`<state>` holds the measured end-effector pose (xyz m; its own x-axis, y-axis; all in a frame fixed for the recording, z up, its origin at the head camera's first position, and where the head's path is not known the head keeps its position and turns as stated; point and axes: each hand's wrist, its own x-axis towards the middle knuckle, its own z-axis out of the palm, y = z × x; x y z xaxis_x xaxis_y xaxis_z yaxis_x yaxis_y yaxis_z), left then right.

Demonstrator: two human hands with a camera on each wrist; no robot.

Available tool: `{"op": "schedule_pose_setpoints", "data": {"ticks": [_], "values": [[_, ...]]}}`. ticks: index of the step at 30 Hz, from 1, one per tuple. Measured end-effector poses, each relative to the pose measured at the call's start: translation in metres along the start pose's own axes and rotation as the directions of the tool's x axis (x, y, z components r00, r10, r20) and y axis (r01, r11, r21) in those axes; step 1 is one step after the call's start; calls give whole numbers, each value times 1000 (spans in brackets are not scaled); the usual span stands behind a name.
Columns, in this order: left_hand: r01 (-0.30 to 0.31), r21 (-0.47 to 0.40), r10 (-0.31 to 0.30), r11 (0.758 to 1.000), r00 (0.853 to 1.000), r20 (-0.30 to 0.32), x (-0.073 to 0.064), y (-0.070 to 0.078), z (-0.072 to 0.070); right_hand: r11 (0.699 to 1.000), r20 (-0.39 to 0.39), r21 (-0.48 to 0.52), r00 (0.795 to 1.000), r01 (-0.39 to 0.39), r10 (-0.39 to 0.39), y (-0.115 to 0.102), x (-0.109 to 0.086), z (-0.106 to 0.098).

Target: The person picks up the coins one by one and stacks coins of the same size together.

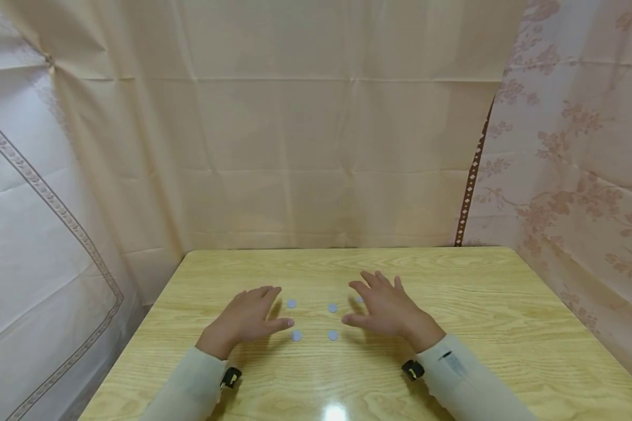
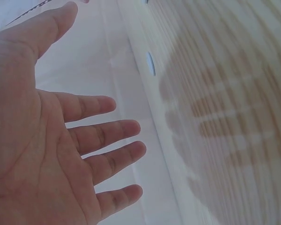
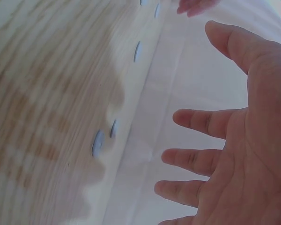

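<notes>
I've got both hands over the table (image 1: 274,383), well apart from each other, fingers straight and spread. Left hand (image 1: 248,316): thumb tip just beside the near-left disc (image 1: 296,336), with the far-left disc (image 1: 292,304) a little past the fingertips' side. Right hand (image 1: 387,308): thumb pointing inward, close to the far-middle disc (image 1: 332,307) and the near-middle disc (image 1: 333,335); the fifth disc (image 1: 359,299) is partly covered by this hand. All five discs are small, round, pale grey-blue, lying flat on the wood, separate. Wrist views put both palms off the surface, shadows on the grain; I can't fairly judge how high from my end.

Rest, quickly: pale sleeves on both arms, left sleeve (image 1: 186,383) and right sleeve (image 1: 471,380), a black wrist unit (image 1: 231,377) at the left cuff, another at the right. Beige cloth (image 1: 316,128) hangs behind, floral cloth (image 1: 584,146) right, white cloth (image 1: 31,245) left.
</notes>
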<state>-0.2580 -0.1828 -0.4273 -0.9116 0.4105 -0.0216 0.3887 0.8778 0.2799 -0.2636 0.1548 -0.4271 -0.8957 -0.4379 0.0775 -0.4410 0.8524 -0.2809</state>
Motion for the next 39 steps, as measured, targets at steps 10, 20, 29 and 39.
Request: {"op": "schedule_pose_setpoints", "data": {"ticks": [10,20,29,39], "values": [[-28,29,29,999,1000,-3,3,1,3,999,20,-34,1000,15,-14,-7,6,8],[-28,41,28,999,1000,-1,2,4,5,999,32,-42,999,27,-26,-16,9,14],[-26,53,26,998,1000,8,2,6,6,999,48,-32,998,41,-39,-24,11,17],[-47,57,46,997,999,6,3,7,10,994,48,-61,995,91,-88,-26,17,23]]}}
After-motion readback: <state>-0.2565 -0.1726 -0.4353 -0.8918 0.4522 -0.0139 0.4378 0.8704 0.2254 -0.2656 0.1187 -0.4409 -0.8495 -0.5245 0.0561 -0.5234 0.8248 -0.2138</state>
